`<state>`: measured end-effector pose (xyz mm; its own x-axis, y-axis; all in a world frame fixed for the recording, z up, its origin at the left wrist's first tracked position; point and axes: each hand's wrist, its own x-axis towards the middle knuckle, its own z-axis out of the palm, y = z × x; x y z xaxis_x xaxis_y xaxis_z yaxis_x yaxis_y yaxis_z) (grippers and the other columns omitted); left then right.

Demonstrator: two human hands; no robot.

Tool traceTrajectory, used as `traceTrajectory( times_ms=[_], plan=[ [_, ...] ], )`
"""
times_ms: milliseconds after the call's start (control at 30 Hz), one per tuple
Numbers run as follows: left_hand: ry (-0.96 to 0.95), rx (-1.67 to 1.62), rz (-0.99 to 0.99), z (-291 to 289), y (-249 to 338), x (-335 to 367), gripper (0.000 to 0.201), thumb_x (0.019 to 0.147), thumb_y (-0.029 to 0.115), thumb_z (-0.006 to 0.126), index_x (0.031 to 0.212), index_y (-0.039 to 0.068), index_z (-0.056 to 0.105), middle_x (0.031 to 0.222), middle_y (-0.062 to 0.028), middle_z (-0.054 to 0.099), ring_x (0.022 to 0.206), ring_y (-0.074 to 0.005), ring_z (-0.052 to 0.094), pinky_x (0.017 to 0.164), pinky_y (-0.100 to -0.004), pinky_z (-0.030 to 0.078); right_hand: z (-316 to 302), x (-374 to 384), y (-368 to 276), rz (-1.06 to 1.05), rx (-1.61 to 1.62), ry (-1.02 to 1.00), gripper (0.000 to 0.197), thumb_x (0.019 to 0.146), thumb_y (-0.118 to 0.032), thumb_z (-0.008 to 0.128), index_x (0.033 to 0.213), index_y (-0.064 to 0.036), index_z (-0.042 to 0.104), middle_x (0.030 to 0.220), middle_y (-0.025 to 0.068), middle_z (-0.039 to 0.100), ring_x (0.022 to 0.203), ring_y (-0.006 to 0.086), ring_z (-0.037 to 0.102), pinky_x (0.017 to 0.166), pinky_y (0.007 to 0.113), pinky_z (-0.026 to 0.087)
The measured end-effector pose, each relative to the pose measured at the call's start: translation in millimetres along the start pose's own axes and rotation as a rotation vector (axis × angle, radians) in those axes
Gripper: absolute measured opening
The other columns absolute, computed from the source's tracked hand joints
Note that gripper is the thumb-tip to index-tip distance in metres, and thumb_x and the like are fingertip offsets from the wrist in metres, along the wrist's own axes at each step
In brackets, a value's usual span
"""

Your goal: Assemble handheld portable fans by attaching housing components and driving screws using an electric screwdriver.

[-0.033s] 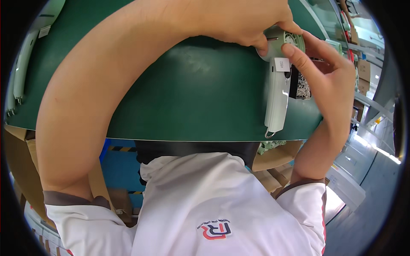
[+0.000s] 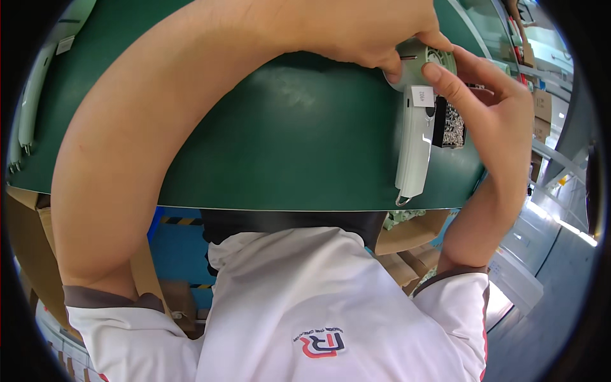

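Observation:
A handheld device with a pale green round head [image 2: 417, 71] and a long white handle [image 2: 414, 149] lies on the table at the right; it looks like a small hand fan. My left hand [image 2: 375, 38] reaches across from the left, with thumb and fingers closed around the head's left side. A thin metal pin [image 2: 408, 58] shows by those fingertips. With thumb in front and fingers behind, my right hand [image 2: 493, 95] grips the head's right side. The handle points toward me, with a small white label [image 2: 422, 96] near its top and a metal loop [image 2: 403, 200] at its end.
Beside the handle stands a black box [image 2: 439, 127] filled with tiny silvery parts. Similar pale handles [image 2: 32, 102] lie at the table's far left. The green table's [image 2: 273, 165] front edge runs before my body. Cardboard boxes [image 2: 407, 235] sit below it.
The device and both hands have shifted very slightly to the right. The grip of both hands on the head stays the same.

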<state>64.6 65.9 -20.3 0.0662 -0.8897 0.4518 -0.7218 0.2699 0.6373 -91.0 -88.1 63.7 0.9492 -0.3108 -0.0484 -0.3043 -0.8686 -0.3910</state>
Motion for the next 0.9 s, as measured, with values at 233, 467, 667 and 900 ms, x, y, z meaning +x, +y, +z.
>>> traceTrajectory(
  times_ms=[233,467,667,900],
  plan=[
    [-0.009,-0.089,-0.085,-16.7,12.2,-11.6,0.03,0.079,0.004,0.079,0.107,-0.004,0.07,0.091,-0.0245,0.072,0.094,-0.0454,0.069,0.081,-0.0475,0.054,-16.4,20.8,-15.4,0.073,-0.152,-0.277,0.049,0.087,-0.027,0.087,0.125,0.0017,0.075,0.088,0.0044,0.076,0.081,0.0079,0.067,0.078,0.022,0.052],
    [0.018,0.013,0.022,-12.8,4.1,-16.3,0.03,0.08,0.008,0.079,0.107,-0.002,0.073,0.092,-0.0247,0.073,0.093,-0.0442,0.069,0.081,-0.0463,0.055,-22.0,37.3,-23.3,0.036,-0.349,-0.316,0.042,0.087,-0.038,0.086,0.103,0.0007,0.083,0.066,-0.001,0.064,0.063,0.004,0.053,0.056,0.023,0.038],
    [-0.052,-0.01,-0.063,-19.0,0.4,-15.9,0.042,0.078,0.005,0.078,0.12,0.0,0.073,0.094,-0.0245,0.074,0.092,-0.0442,0.069,0.083,-0.0444,0.056,-14.6,39.8,-18.3,-0.028,-0.436,-0.298,0.046,0.084,-0.043,0.087,0.094,0.0013,0.082,0.056,-0.0024,0.055,0.056,0.0041,0.049,0.051,0.026,0.035],
    [0.3,-0.272,0.104,-43.9,-14.6,-8.1,0.037,0.077,0.005,0.077,0.112,-0.005,0.074,0.095,-0.0279,0.072,0.095,-0.0433,0.07,0.084,-0.0438,0.055,-36.6,58.8,-37.3,-0.014,-0.272,-0.222,0.043,0.082,-0.042,0.089,0.094,-0.0009,0.083,0.053,-0.0055,0.047,0.054,0.0033,0.04,0.049,0.027,0.03]
  ],
)
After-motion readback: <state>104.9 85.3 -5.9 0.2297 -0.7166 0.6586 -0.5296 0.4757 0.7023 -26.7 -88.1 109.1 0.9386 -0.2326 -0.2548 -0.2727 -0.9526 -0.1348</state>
